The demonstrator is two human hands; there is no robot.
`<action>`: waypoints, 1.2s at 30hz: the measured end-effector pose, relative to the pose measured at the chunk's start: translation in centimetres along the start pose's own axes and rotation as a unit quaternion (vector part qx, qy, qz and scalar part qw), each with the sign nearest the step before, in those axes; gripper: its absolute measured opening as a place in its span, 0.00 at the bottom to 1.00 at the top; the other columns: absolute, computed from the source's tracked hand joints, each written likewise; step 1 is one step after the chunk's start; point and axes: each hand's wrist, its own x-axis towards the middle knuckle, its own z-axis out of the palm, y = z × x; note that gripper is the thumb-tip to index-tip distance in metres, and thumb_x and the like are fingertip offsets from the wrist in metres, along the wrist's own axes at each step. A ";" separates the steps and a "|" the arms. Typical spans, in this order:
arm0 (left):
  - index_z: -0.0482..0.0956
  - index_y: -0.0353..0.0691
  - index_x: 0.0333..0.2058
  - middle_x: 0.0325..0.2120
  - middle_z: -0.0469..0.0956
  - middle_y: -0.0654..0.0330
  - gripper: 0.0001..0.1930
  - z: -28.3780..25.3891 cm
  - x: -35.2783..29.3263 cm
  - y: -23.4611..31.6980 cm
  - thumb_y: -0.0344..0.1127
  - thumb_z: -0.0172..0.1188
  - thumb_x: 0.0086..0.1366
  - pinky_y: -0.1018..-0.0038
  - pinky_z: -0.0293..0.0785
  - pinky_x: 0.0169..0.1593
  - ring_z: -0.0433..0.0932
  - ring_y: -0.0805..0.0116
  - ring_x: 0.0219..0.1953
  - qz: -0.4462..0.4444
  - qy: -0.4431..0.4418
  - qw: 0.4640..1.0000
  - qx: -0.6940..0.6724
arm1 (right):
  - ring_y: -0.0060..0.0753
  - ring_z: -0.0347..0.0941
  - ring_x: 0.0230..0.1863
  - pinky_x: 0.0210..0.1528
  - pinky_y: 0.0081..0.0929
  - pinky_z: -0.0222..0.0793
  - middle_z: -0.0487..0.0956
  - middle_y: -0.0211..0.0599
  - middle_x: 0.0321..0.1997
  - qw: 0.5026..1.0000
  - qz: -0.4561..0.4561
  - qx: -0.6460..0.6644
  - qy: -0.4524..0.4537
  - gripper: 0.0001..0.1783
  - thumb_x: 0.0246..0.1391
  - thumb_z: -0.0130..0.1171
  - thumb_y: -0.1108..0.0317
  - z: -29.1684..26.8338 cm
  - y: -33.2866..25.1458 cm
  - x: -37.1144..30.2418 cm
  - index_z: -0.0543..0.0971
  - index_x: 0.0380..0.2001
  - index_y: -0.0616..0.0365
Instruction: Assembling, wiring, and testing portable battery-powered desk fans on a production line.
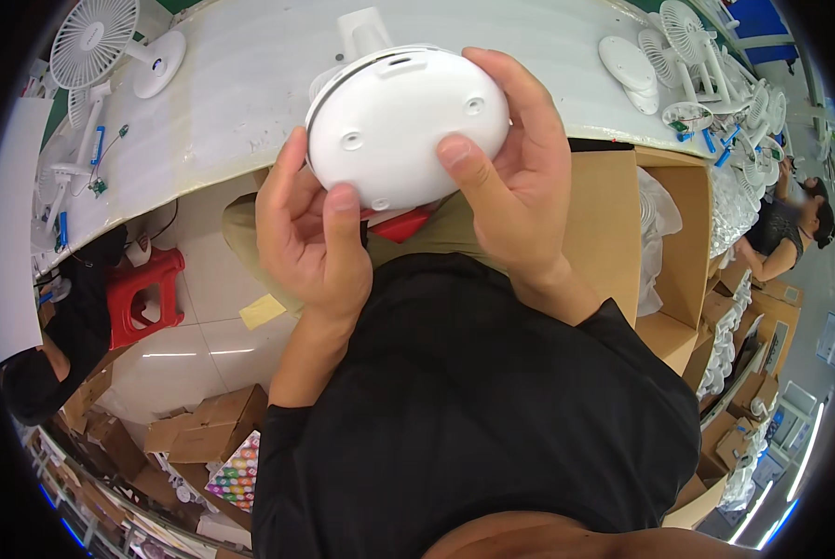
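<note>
Both my hands hold a white fan base (pixel 403 130) above the near edge of the table. Its smooth oval bottom is turned toward me, showing three small round recesses and a slot near the top edge. Behind it a white stem (pixel 365 34) sticks up, partly hidden by the base. My left hand (pixel 310 219) grips the lower left rim, thumb on the bottom face. Around the right side, my right hand (pixel 524 158) has its fingers wrapped behind the rim and its thumb pressed on the face. A thin dark gap runs along the upper left rim.
An assembled white fan (pixel 96 42) stands at the table's (pixel 240 79) far left. More fans (pixel 687 37) and flat white discs (pixel 627 65) are at the right. An open cardboard box (pixel 673 242) stands to my right, a red stool (pixel 147 293) to my left. People sit on both sides.
</note>
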 end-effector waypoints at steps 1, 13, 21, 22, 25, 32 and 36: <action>0.68 0.28 0.57 0.43 0.79 0.47 0.21 -0.1 -0.3 0.0 0.32 0.52 0.69 0.78 0.77 0.43 0.80 0.65 0.41 -0.005 -0.002 1.000 0.001 | 0.38 0.68 0.54 0.58 0.29 0.65 0.68 0.45 0.56 1.000 0.007 -0.008 -0.005 0.28 0.53 0.59 0.76 0.1 0.0 -0.2 0.67 0.59 0.61; 0.67 0.27 0.57 0.46 0.77 0.47 0.25 -0.4 -0.1 -0.3 0.41 0.53 0.70 0.75 0.74 0.47 0.77 0.63 0.43 0.001 -0.011 0.999 0.038 | 0.35 0.67 0.50 0.52 0.25 0.64 0.68 0.43 0.55 0.995 -0.095 -0.016 -0.002 0.27 0.52 0.59 0.77 0.3 2.3 -1.6 0.68 0.57 0.61; 0.69 0.27 0.56 0.48 0.76 0.46 0.27 -1.7 0.5 0.1 0.45 0.54 0.69 0.72 0.72 0.50 0.76 0.63 0.45 -0.020 -0.095 0.994 0.049 | 0.35 0.66 0.46 0.50 0.25 0.64 0.69 0.42 0.51 0.991 -0.127 0.045 0.003 0.27 0.48 0.61 0.78 0.4 3.2 -1.8 0.70 0.54 0.62; 0.69 0.27 0.56 0.48 0.76 0.46 0.27 -1.7 0.4 0.2 0.45 0.54 0.69 0.73 0.72 0.50 0.76 0.63 0.45 -0.029 -0.093 0.994 0.042 | 0.34 0.67 0.45 0.49 0.25 0.65 0.69 0.43 0.51 0.993 -0.112 0.013 -0.017 0.28 0.48 0.62 0.76 0.1 2.9 -1.7 0.69 0.54 0.62; 0.69 0.27 0.55 0.48 0.76 0.46 0.27 -1.9 0.2 0.2 0.46 0.56 0.68 0.73 0.72 0.48 0.76 0.63 0.44 -0.050 -0.087 0.995 0.020 | 0.32 0.68 0.42 0.46 0.24 0.65 0.70 0.46 0.51 0.991 -0.090 -0.071 -0.074 0.31 0.48 0.64 0.73 -1.2 1.6 -1.1 0.67 0.55 0.62; 0.72 0.27 0.52 0.46 0.77 0.48 0.25 -2.5 0.1 0.3 0.46 0.56 0.67 0.74 0.71 0.46 0.75 0.65 0.43 -0.044 -0.158 0.983 0.080 | 0.30 0.66 0.36 0.41 0.21 0.63 0.71 0.44 0.48 0.969 -0.074 -0.119 -0.202 0.26 0.44 0.67 0.72 -3.2 1.6 0.7 0.73 0.49 0.62; 0.76 0.30 0.42 0.38 0.78 0.52 0.22 -1.0 0.8 -0.1 0.48 0.49 0.71 0.75 0.69 0.45 0.74 0.68 0.38 -0.108 -0.065 0.991 -0.036 | 0.29 0.65 0.35 0.39 0.21 0.62 0.71 0.41 0.46 0.975 -0.111 -0.110 -0.161 0.23 0.43 0.67 0.71 -2.0 2.2 0.6 0.76 0.46 0.62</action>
